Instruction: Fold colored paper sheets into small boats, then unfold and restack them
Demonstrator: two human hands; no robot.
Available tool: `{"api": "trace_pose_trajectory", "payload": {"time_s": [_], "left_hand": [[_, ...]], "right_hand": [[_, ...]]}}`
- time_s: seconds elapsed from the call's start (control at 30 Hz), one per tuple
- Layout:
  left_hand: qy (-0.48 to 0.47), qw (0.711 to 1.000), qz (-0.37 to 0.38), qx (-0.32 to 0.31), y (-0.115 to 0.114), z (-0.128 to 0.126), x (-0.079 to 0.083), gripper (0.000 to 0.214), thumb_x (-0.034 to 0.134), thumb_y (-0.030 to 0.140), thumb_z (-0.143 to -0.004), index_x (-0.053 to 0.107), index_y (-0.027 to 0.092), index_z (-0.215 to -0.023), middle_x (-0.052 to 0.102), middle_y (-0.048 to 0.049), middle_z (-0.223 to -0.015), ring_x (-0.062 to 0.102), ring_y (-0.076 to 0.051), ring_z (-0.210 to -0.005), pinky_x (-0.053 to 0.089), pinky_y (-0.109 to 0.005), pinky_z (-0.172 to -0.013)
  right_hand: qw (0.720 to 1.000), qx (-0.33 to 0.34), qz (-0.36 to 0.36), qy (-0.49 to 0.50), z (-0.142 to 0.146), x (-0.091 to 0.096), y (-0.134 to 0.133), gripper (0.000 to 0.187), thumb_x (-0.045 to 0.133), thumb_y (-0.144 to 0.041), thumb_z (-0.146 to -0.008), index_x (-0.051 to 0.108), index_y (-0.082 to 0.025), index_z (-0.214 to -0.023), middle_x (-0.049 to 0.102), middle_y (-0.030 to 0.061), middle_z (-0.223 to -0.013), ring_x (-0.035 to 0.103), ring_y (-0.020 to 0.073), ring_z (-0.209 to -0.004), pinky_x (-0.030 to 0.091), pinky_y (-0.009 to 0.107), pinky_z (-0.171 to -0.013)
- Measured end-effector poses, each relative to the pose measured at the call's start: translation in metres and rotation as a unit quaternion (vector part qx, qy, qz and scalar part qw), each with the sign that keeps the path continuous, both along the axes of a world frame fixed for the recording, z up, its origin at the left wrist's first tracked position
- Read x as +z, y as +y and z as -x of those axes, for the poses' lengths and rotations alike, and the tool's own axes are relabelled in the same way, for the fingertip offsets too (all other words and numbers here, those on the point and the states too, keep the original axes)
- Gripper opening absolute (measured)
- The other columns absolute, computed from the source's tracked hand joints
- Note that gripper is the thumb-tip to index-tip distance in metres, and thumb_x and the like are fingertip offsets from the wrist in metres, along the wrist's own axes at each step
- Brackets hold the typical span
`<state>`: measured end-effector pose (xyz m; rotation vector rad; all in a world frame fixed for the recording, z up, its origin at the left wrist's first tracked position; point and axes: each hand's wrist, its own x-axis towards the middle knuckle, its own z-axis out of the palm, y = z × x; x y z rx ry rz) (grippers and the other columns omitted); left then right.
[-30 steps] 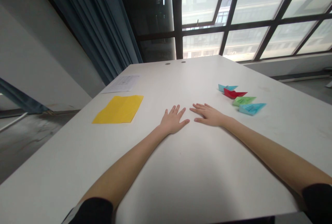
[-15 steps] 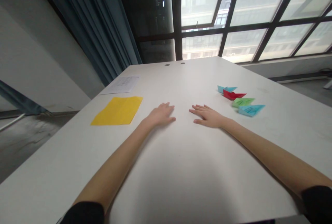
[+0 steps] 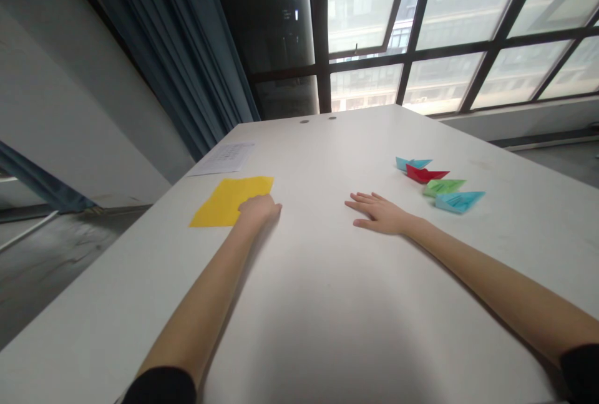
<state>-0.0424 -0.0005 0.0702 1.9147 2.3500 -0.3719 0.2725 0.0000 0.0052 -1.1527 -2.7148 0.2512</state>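
On the left of the table lies a yellow sheet of paper (image 3: 219,201), flat and angled. My left hand (image 3: 259,209) is on its right edge, fingers curled onto the sheet and thumb pointing right; the fingertips are partly hidden. Palm down on the white tabletop, my right hand (image 3: 380,214) rests with its fingers stretched out and holds nothing. Right of that hand stand several folded paper boats in a slanting row: a near blue boat (image 3: 458,202), a green boat (image 3: 442,187), a red boat (image 3: 425,174) and a far blue boat (image 3: 412,164).
A white printed sheet (image 3: 224,159) lies behind the yellow paper at the table's left edge. The white table (image 3: 322,304) stretches toward large windows (image 3: 365,86). A blue curtain (image 3: 187,48) hangs at the back left. Two round dark spots mark the table's far end.
My left hand has moved left from the table's middle onto the yellow paper, and its fingers have curled. The paper has shifted to the right. My right hand stays in place.
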Motion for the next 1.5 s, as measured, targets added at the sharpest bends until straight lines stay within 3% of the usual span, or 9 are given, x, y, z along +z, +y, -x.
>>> {"api": "trace_pose_trajectory", "payload": {"time_s": [0.1, 0.17, 0.3, 0.5, 0.63, 0.77, 0.9, 1.2, 1.5], "left_hand": [[-0.014, 0.997, 0.004, -0.077, -0.005, -0.023, -0.001, 0.048, 0.041, 0.055, -0.076, 0.057, 0.018, -0.104, 0.056, -0.0144, -0.117, 0.049, -0.032, -0.108, 0.040, -0.046, -0.085], [-0.022, 0.983, 0.022, -0.181, -0.012, -0.039, -0.001, 0.044, 0.040, 0.053, -0.077, 0.057, 0.020, -0.101, 0.058, -0.0138, -0.113, 0.050, -0.031, -0.107, 0.041, -0.045, -0.084], [-0.058, 0.945, 0.018, -0.320, -0.030, -0.068, -0.003, 0.043, 0.039, 0.052, -0.079, 0.053, 0.022, -0.107, 0.053, -0.0102, -0.119, 0.044, -0.028, -0.112, 0.036, -0.044, -0.090], [-0.103, 0.908, -0.005, -0.406, -0.051, -0.090, -0.011, 0.048, 0.034, 0.053, -0.082, 0.045, 0.023, -0.118, 0.050, -0.0100, -0.122, 0.040, -0.027, -0.116, 0.033, -0.045, -0.094], [-0.161, 0.877, 0.013, -0.453, -0.051, -0.093, -0.008, 0.052, 0.030, 0.052, -0.085, 0.036, 0.024, -0.128, 0.046, -0.0078, -0.129, 0.034, -0.026, -0.123, 0.030, -0.042, -0.099], [-0.182, 0.891, -0.022, -0.416, -0.036, -0.083, -0.009, 0.052, 0.026, 0.049, -0.087, 0.038, 0.021, -0.128, 0.044, -0.0063, -0.132, 0.030, -0.023, -0.127, 0.025, -0.037, -0.104], [-0.151, 0.917, -0.077, -0.361, -0.018, -0.066, -0.023, 0.049, 0.025, 0.046, -0.088, 0.037, 0.021, -0.129, 0.039, -0.0053, -0.136, 0.026, -0.022, -0.129, 0.022, -0.038, -0.105], [-0.101, 0.936, -0.078, -0.329, -0.007, -0.046, -0.050, 0.058, 0.017, 0.057, -0.086, 0.030, 0.028, -0.134, 0.025, -0.0063, -0.144, 0.017, -0.027, -0.133, 0.021, -0.051, -0.101], [-0.116, 0.964, -0.118, -0.209, -0.002, -0.043, -0.063, 0.086, 0.018, 0.072, -0.075, 0.021, 0.012, -0.137, 0.021, -0.0143, -0.144, 0.018, -0.030, -0.132, 0.018, -0.052, -0.103]], "right_hand": [[1.000, -0.001, 0.002, -0.002, 0.001, 0.001, 0.000, 0.063, 0.032, -0.060, -0.082, 0.029, -0.027, -0.137, 0.027, 0.0099, -0.143, 0.026, 0.0279, -0.130, 0.020, 0.052, -0.103], [1.000, -0.002, 0.003, 0.001, 0.002, 0.002, -0.001, 0.064, 0.032, -0.060, -0.082, 0.027, -0.027, -0.137, 0.028, 0.0098, -0.142, 0.026, 0.0279, -0.130, 0.020, 0.052, -0.102], [0.999, 0.009, -0.021, 0.038, 0.003, 0.005, -0.004, 0.065, 0.034, -0.058, -0.082, 0.024, -0.025, -0.138, 0.036, 0.0104, -0.138, 0.033, 0.0270, -0.125, 0.025, 0.049, -0.101], [0.996, 0.002, -0.070, 0.056, 0.004, 0.009, -0.006, 0.052, 0.034, -0.055, -0.084, 0.048, -0.026, -0.125, 0.051, 0.0125, -0.111, 0.048, 0.0261, -0.102, 0.035, 0.045, -0.091], [0.996, -0.009, -0.071, 0.055, 0.004, 0.010, -0.005, 0.047, 0.027, -0.048, -0.088, 0.059, -0.024, -0.112, 0.056, 0.0102, -0.103, 0.051, 0.0224, -0.095, 0.036, 0.040, -0.088], [0.995, -0.046, -0.073, 0.052, 0.001, 0.011, -0.001, 0.044, 0.027, -0.046, -0.089, 0.062, -0.021, -0.098, 0.062, 0.0082, -0.099, 0.054, 0.0214, -0.094, 0.033, 0.040, -0.090], [0.992, -0.084, -0.085, 0.036, -0.010, 0.009, 0.006, 0.043, 0.037, -0.054, -0.083, 0.061, -0.019, -0.092, 0.065, 0.0091, -0.095, 0.056, 0.0237, -0.093, 0.030, 0.042, -0.091], [0.991, -0.098, -0.082, 0.039, -0.031, -0.002, 0.020, 0.047, 0.040, -0.055, -0.080, 0.058, -0.021, -0.107, 0.058, 0.0103, -0.110, 0.052, 0.0260, -0.099, 0.036, 0.040, -0.087], [0.979, -0.180, -0.089, -0.017, -0.035, -0.017, 0.030, 0.073, 0.034, -0.067, -0.076, 0.044, -0.014, -0.126, 0.048, 0.0147, -0.126, 0.044, 0.0327, -0.112, 0.031, 0.045, -0.094]]}}
